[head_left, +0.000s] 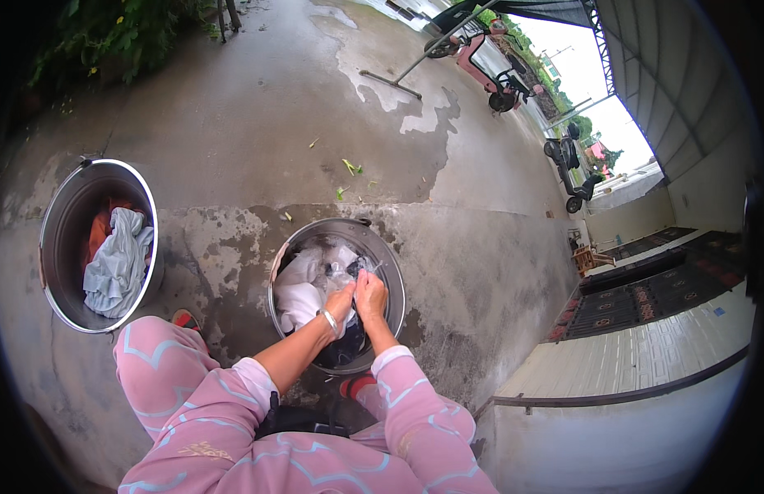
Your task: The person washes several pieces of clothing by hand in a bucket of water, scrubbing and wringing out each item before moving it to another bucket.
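Observation:
Both my hands reach into a metal bucket (280, 255) standing on the concrete between my feet. Side by side, my left hand (341, 303) and my right hand (370, 296) are closed and pressed near each other on a wet pale garment (342, 253). A bracelet circles my left wrist. White cloth (299, 303) bunches at the bucket's left side, in water. Dark cloth (346, 346) lies low in the bucket under my wrists. My fingertips and part of the gripped garment are hidden.
Left of me, a second metal bucket (54, 276) holds a pale grey garment (117, 263) and an orange-red cloth (102, 226). Wet concrete (234, 148) spreads ahead, with scraps of green leaf (351, 167). Parked scooters (480, 66) and a small wooden chair (590, 259) stand farther right.

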A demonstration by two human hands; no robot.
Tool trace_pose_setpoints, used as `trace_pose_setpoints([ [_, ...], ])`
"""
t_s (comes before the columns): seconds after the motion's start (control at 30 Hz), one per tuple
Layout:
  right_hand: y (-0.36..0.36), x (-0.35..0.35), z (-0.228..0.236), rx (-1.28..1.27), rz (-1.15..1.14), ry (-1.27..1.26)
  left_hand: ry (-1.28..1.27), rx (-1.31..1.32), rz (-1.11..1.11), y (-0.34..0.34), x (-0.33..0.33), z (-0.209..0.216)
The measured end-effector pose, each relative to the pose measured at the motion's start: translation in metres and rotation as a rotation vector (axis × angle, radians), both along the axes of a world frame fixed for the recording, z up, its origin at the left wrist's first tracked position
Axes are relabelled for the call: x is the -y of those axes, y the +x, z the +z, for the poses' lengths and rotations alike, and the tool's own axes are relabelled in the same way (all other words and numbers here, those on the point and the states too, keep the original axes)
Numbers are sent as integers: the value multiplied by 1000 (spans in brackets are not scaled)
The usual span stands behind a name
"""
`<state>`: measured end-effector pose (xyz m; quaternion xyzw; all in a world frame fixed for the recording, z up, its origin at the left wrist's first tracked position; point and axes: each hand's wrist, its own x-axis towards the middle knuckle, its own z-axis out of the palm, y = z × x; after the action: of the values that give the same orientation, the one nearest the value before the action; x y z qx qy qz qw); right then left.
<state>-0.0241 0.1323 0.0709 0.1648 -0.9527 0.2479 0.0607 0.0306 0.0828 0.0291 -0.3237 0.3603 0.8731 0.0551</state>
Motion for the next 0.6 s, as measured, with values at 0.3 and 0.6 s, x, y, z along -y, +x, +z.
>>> trace_pose_setpoints([
  [0.3, 6, 1, 0, -50, 76, -23, 36, -64, 102, -2, 14, 3],
  [0.6, 56, 34, 23, -77, 319, -26, 265, -211, 211, -12, 42, -42],
])
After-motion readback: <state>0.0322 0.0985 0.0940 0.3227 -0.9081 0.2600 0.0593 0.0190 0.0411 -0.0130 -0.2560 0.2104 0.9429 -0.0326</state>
